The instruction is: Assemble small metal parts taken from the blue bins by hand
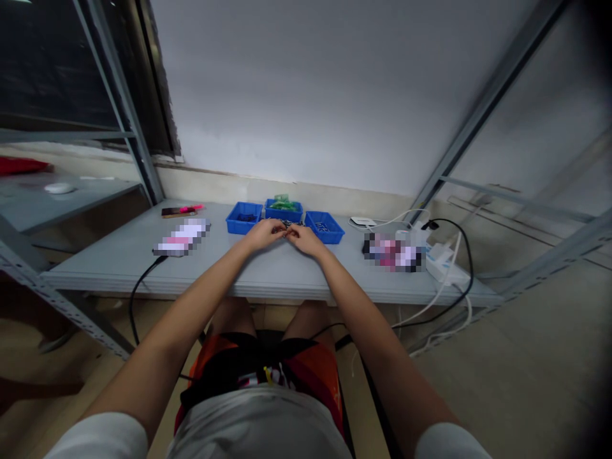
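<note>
My left hand [266, 234] and my right hand [306, 240] meet over the middle of the grey table, their fingertips close together. The fingers of each hand are bent into a pinch. Whatever lies between them is too small and too covered to make out. Just behind the fingers shows a patch of small dark and shiny pieces [292, 223], partly hidden. Around the hands stand a left blue bin [237, 225] with dark blue pieces, a back blue bin [269, 212] with green packets [283, 204], and a right blue bin [331, 238] with small parts.
A blurred-out phone [182, 238] on a black cable lies at left, near a pink marker [192, 208]. To the right are another blurred phone [393, 252], a white power strip [447, 264] and loose cables. Metal shelf posts [138, 150] flank the table, with a wall behind.
</note>
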The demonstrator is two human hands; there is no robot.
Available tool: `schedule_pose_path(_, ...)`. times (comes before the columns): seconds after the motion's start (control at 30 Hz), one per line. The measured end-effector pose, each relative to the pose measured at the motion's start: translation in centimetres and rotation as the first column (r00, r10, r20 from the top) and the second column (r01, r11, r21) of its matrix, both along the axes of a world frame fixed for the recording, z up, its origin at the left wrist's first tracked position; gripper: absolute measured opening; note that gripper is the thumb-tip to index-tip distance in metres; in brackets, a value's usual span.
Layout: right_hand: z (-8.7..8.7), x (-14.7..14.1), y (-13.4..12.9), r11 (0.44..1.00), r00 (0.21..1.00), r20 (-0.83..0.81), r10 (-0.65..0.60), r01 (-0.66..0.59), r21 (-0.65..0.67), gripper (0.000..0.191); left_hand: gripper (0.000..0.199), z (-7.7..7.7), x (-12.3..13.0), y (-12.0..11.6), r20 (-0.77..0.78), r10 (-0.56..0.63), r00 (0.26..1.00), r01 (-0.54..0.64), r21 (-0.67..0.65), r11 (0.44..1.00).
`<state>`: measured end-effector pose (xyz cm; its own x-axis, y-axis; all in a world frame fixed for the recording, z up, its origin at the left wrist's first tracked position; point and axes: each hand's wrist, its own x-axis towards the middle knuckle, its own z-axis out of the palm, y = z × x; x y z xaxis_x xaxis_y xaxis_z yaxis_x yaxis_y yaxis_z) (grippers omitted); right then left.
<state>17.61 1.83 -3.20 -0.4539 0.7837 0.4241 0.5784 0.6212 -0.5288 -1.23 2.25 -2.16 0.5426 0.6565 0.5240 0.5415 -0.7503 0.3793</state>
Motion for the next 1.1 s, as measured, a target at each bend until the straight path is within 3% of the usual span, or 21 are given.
schedule_pose_path(0.47,0.59,-0.02,-0.30,0.999,0.998,-0.046,-0.048,0.049,0.017,0.015,0.022,0.12,-0.09,-0.04,0.022,0.071,0.997,-0.071,-0.021,0.997)
schedule_pose_path(0.7,0.82,-0.31,-0.55,0.998,0.993,-0.104,-0.058,0.061,0.028,0.013,0.019,-0.27,-0.10,0.23,-0.053,0.099,0.994,-0.103,-0.081,0.991)
schedule_pose_path(0.93,0.93,-0.38,-0.63,0.999,0.993,-0.111,-0.033,0.036,0.025,0.013,0.023,-0.42,-0.28,0.39,-0.078,0.028,0.997,-0.035,-0.087,0.996)
schedule_pose_path(1.1,0.88,-0.20,-0.53,0.998,0.993,-0.103,-0.057,0.058,0.009,0.012,0.025,-0.39,-0.42,0.47,-0.070,0.046,0.997,-0.049,-0.049,0.998)
